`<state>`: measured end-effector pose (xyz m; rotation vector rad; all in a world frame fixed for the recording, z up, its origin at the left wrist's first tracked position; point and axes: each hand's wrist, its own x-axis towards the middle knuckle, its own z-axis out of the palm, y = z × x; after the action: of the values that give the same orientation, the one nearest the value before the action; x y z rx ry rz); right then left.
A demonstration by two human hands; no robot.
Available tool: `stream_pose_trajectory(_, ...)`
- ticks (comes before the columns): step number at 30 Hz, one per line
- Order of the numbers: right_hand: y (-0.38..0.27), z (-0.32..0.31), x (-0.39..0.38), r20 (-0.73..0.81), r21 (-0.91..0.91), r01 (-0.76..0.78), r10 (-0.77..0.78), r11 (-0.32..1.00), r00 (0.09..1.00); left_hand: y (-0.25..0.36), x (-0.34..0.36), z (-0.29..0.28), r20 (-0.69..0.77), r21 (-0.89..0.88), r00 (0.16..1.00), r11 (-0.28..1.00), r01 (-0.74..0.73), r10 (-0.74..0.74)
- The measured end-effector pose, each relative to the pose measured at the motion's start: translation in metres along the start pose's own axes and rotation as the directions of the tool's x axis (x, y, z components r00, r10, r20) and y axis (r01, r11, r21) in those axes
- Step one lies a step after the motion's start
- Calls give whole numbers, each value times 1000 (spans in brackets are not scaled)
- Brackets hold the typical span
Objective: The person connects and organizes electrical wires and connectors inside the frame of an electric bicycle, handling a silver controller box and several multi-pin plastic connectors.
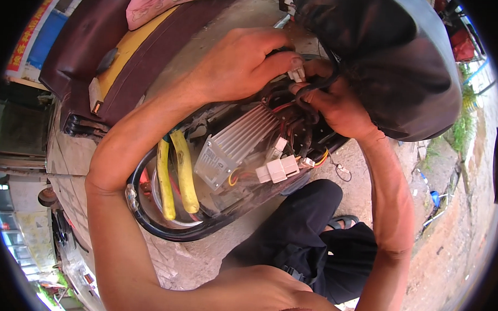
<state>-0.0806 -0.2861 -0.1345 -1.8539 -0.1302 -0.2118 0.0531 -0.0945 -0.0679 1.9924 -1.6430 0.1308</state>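
Note:
My left hand point(247, 62) is closed, its thumb and fingers pinching a small white plug connector point(297, 75). Close beside it, my right hand point(343, 106) curls its fingers round a black cable point(317, 91) just below the connector. Both hands work above the open frame of a scooter-like vehicle point(175, 232). Under them sits a finned silver controller box point(235, 147), with wires running from its upper end. More white plug connectors point(278, 168) lie loose on coloured wires next to the box. What my right fingertips press against is partly hidden.
A large black seat point(394, 67) stands tipped up at the far right. Two yellow tool handles point(180, 172) lie in the frame. On the left is a dark red couch point(71, 56) with a pink cushion point(172, 2). My bent knee point(313, 207) is close to the frame.

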Motion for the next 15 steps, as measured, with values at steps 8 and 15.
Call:
stream_pose_trajectory(8,3,-6,-2,16,-46,49,-48,998,999,3,-1,-5,36,-124,981,973,195,-192)
stream_pose_trajectory(15,3,3,-12,-87,-80,52,-59,995,994,2,2,-10,105,-269,991,957,107,-82)
